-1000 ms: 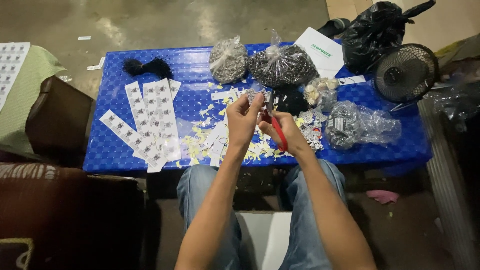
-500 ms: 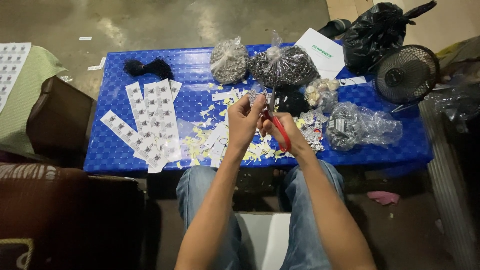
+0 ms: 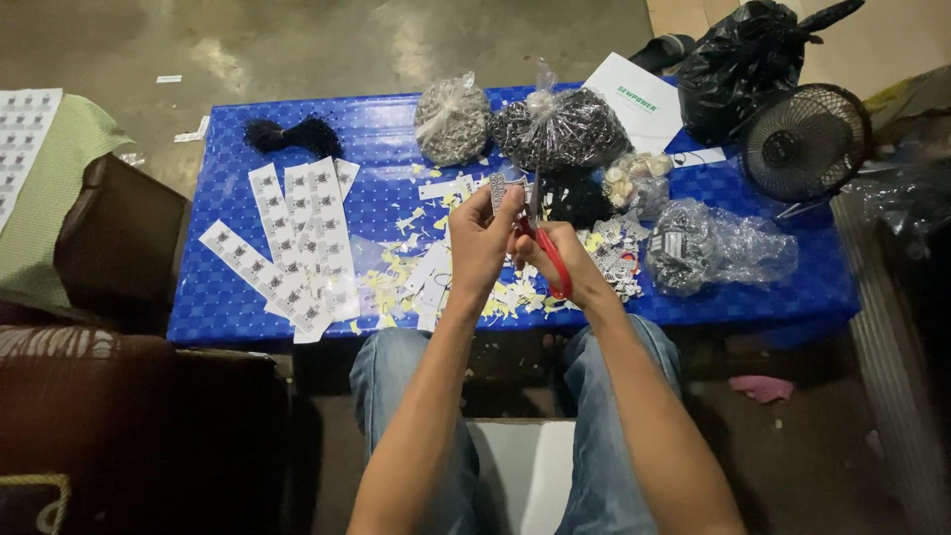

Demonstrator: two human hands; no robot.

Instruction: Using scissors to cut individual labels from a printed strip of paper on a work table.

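A: What is the person doing over the low blue plastic table [image 3: 297, 307] right now?

B: The person is holding a small printed paper piece [image 3: 502, 188] up above the tabletop. The left hand [image 3: 482, 241] is pinching it between thumb and fingertips, the other fingers curled in behind.

A: And the right hand [image 3: 561, 260]?

B: It is gripping a pair of red-handled scissors [image 3: 542, 243], fingers closed through the loops. The blades are pointing up and away, meeting the paper piece just beside the left thumb. Whether the blades are parted or closed is too small to tell.

A: Has anything changed in the last second?

B: Very little. The hands are staying in the same spot above the table's near middle, and the scissors are keeping the same upright tilt. The paper piece is sitting a touch higher in the left fingers than a second ago, which reads as the trimming carrying on along its edge rather than a new piece being picked up.

A: What is lying around the hands?

B: White and yellow paper offcuts [image 3: 426, 287] are littering the table beneath the wrists. Long white strips of printed labels [image 3: 297, 238] are fanned out to the left, well apart from the hands. Two knotted clear bags of small dark parts [image 3: 515, 124] are sitting at the far edge, a crumpled clear bag [image 3: 718, 248] to the right, and a small black round fan [image 3: 804, 142] near the right corner, beside a black plastic sack [image 3: 748, 59].
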